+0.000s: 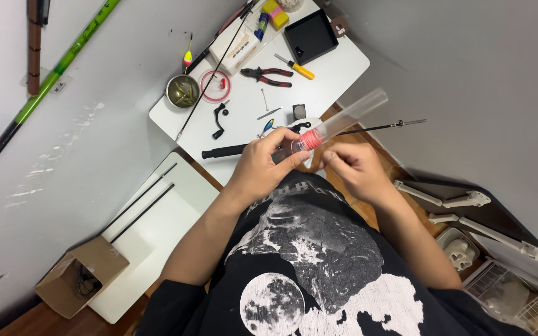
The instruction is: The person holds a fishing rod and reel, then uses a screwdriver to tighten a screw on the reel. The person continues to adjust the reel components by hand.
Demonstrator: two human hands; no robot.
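Currently pinching the red-capped end of a clear plastic tube [344, 118] with left hand [263, 165], held above the white table [344, 68]. Right hand [353, 168] fingertips pressed together just beside cap; contents unclear. Risk: weak end grip, long tube levering out onto red-handled pliers [268, 76].

Bright, even indoor light fills the scene; the white worktop [319, 74] beyond the left grip [263, 165] shines almost blown out; shadows stay soft and short under the small tools there; strong wide-angle bending tilts the walls at both edges; the clear tube [350, 115] above the right grip [353, 168] looks slightly smeared.
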